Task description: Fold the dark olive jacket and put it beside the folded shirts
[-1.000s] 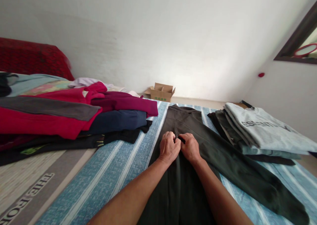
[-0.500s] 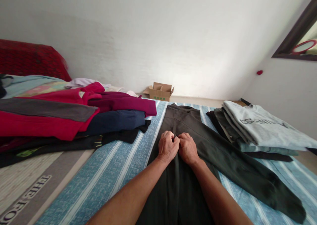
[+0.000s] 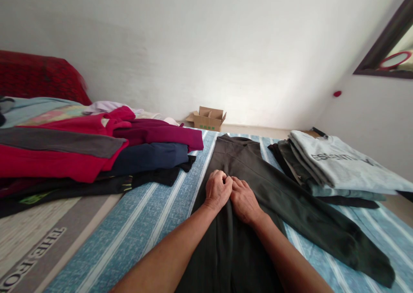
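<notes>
A dark grey-green, long-sleeved fabric garment (image 3: pixel 238 241) lies from the centre to the bottom edge on a blue-and-white striped cloth cover (image 3: pixel 161 207), 1 sleeve (image 3: pixel 338 230) reaching toward the lower right. At frame centre, the curled left hand (image 3: pixel 217 190) and the flatter right hand (image 3: pixel 244 201) meet on its front; whether either pinches cloth I cannot tell. A pale grey lettered shirt (image 3: pixel 351 166) lies folded at right.

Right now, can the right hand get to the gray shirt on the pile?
Probably yes. The right hand is on the dark top, and the gray shirt lies uncovered on its pile. Only the low sleeve seems to lie between, though the arm may have to stretch.
</notes>
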{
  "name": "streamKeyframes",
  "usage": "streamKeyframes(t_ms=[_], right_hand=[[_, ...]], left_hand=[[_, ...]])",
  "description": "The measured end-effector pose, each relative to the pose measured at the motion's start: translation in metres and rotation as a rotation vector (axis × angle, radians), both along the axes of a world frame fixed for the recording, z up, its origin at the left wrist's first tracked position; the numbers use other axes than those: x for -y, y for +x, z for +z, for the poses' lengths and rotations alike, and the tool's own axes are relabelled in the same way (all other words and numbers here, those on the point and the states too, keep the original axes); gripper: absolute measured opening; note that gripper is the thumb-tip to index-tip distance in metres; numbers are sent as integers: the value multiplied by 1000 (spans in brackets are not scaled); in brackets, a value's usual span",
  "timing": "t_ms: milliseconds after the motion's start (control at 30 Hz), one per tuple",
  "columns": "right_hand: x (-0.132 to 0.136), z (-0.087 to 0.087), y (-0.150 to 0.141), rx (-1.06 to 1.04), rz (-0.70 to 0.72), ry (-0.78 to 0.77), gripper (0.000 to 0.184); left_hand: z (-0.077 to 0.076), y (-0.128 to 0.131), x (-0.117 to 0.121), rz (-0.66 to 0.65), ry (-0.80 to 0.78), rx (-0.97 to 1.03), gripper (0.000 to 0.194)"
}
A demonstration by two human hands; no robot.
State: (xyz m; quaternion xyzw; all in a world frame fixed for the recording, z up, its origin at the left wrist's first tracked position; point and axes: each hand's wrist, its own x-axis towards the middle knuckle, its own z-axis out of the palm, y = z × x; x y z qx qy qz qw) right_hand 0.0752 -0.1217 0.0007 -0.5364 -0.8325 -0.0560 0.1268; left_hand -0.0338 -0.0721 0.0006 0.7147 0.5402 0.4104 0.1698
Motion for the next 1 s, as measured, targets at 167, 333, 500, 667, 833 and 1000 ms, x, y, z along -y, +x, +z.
streamKeyframes(t_ms=[167, 333, 500, 667, 833, 1000], right_hand=[[2, 0, 0, 7, -5, -35, 41], [2, -3, 1, -89, 1, -59, 41], [0, -9, 6, -229, 29, -91, 47], [4, -11, 7, -227, 3, -98, 43], [6, -10, 17, -383, -55, -53, 32], [9, -9, 25, -517, -163, -2, 30]], left_hand=[[1, -1, 1, 10, 1, 50, 17], [1, -1, 1, -5, 0, 70, 16], [-1, -1, -1, -34, 12, 70, 15], [-5, -2, -5, -114, 51, 16, 25], [-7, -1, -4, -150, 65, -121, 16], [-7, 0, 2, -195, 77, -264, 10]])
